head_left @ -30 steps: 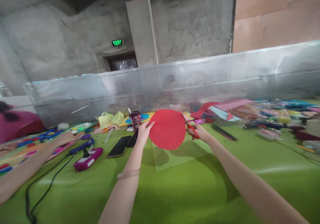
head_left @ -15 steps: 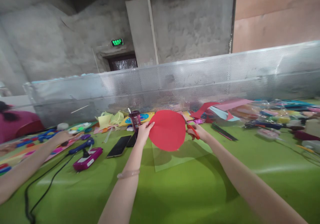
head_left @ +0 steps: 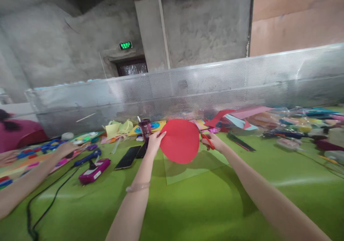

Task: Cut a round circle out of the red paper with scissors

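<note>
My left hand [head_left: 154, 143] pinches the left edge of a round red paper disc [head_left: 179, 141] and holds it upright above the green table [head_left: 188, 205]. My right hand [head_left: 215, 143] grips red-handled scissors [head_left: 207, 139], whose blades meet the disc's right edge. A clear plastic sheet [head_left: 193, 165] lies flat on the table under the disc.
Two phones [head_left: 129, 157] and a dark cup [head_left: 145, 128] sit left of my hand. A magenta device [head_left: 94, 170] with a black cable [head_left: 45, 205] lies further left. Another person's arm [head_left: 32, 173] reaches over coloured pieces. Paper scraps and supplies [head_left: 290, 126] crowd the right. A perforated metal barrier [head_left: 215, 83] backs the table.
The red disc has dipped slightly lower and turned a little in my left hand. The other person's hand at the left has shifted a bit.
</note>
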Available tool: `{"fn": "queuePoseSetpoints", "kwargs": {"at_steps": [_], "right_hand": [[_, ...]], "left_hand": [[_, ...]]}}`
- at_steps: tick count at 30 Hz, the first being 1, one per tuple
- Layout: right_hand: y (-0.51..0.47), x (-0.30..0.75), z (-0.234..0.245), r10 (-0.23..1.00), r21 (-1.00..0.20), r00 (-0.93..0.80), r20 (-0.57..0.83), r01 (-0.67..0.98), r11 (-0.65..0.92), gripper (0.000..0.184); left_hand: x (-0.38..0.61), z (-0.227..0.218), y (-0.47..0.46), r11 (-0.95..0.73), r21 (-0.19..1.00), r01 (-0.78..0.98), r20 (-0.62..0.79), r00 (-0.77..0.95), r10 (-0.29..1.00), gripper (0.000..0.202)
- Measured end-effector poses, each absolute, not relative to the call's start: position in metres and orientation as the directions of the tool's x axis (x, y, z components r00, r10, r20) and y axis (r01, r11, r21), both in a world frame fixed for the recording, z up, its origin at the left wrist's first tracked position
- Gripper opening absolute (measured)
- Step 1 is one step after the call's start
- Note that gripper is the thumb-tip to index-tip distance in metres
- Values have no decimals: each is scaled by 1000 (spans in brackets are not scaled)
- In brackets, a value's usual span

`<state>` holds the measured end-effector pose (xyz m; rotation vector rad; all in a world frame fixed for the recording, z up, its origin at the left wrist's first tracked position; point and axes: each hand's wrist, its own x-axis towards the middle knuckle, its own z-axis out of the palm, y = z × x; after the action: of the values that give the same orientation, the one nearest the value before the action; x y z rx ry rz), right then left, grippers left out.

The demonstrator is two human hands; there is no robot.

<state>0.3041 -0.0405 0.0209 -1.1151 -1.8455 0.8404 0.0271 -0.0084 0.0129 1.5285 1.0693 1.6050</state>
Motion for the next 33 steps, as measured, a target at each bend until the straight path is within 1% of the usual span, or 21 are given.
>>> {"fn": "queuePoseSetpoints", "kwargs": {"at_steps": [9,14,21,24,33], "right_hand": [[-40,305,19,921,-821,-269,281,430,376,32],[-37,307,18,914,-825,-287,288,409,389,36],[-38,305,20,917,-861,-286,278,349,370,31],[-40,305,21,915,-856,-295,275,358,373,27],[-38,308,20,913,-844,-294,282,377,381,23]], "left_hand": [[25,12,-6,-454,889,58,458,-115,882,44],[23,10,-4,-466,883,53,469,-128,874,47],[24,11,-5,-428,903,39,430,-81,899,45],[25,11,-6,-420,907,24,421,-57,905,44],[24,11,-7,-419,905,65,422,-33,906,40]]}}
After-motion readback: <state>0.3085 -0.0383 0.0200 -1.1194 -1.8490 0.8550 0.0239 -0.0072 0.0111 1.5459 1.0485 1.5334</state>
